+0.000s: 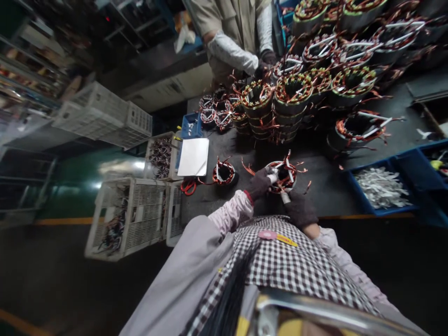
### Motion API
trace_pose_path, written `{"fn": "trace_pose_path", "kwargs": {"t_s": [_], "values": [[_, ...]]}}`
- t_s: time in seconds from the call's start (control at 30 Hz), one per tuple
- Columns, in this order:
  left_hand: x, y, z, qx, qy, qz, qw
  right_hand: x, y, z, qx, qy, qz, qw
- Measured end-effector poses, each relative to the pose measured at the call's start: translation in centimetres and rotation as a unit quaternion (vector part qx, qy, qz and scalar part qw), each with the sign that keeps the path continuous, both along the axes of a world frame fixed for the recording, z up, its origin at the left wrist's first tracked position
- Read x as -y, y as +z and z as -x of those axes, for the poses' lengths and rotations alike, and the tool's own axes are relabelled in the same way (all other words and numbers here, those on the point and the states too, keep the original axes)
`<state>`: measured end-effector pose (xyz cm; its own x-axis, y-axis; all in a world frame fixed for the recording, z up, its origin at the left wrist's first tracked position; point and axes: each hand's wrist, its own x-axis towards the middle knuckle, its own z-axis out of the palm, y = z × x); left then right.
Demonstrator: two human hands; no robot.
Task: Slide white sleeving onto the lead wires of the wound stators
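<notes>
Both my hands wear dark gloves and work at a round motor stator (285, 175) with copper windings and white sleeves, lying on the dark table (325, 186) in front of me. My left hand (259, 183) is closed and pinches a white sleeve at the stator's left rim. My right hand (299, 208) is closed around a white tube just below the stator. A second stator (224, 173) lies to the left, apart from my hands.
Stacks of wound stators (292, 100) fill the table's far side, where another person's gloved hand (265, 63) reaches in. A blue bin of white sleeves (381, 187) sits right. White paper (193, 157), red wire (189, 185) and white crates (131, 217) stand left.
</notes>
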<state>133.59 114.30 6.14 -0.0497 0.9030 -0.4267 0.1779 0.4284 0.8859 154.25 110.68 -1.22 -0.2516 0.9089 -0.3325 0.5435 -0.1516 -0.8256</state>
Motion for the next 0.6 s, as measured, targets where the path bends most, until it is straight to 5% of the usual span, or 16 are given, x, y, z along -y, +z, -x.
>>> {"fn": "trace_pose_path", "kwargs": {"t_s": [0.17, 0.33, 0.4, 0.47, 0.6], "values": [[1.0, 0.8, 2.1, -0.071, -0.039, 0.05, 0.995, 0.2, 0.2, 2.2, -0.054, -0.028, 0.002, 0.998], [-2.0, 0.8, 2.2, -0.144, -0.222, 0.054, 0.963, 0.8, -0.1, 3.6, -0.07, -0.046, -0.027, 0.996], [-3.0, 0.4, 1.7, -0.125, -0.244, 0.089, 0.958, 0.8, -0.1, 4.0, -0.052, -0.052, -0.047, 0.996], [-3.4, -0.1, 1.3, -0.061, -0.197, 0.103, 0.973, 0.7, 0.2, 3.9, -0.05, -0.056, -0.074, 0.994], [-2.8, 0.0, -0.1, 0.009, -0.005, 0.059, 0.998, 0.8, 0.8, 0.8, -0.07, -0.114, -0.141, 0.981]]}}
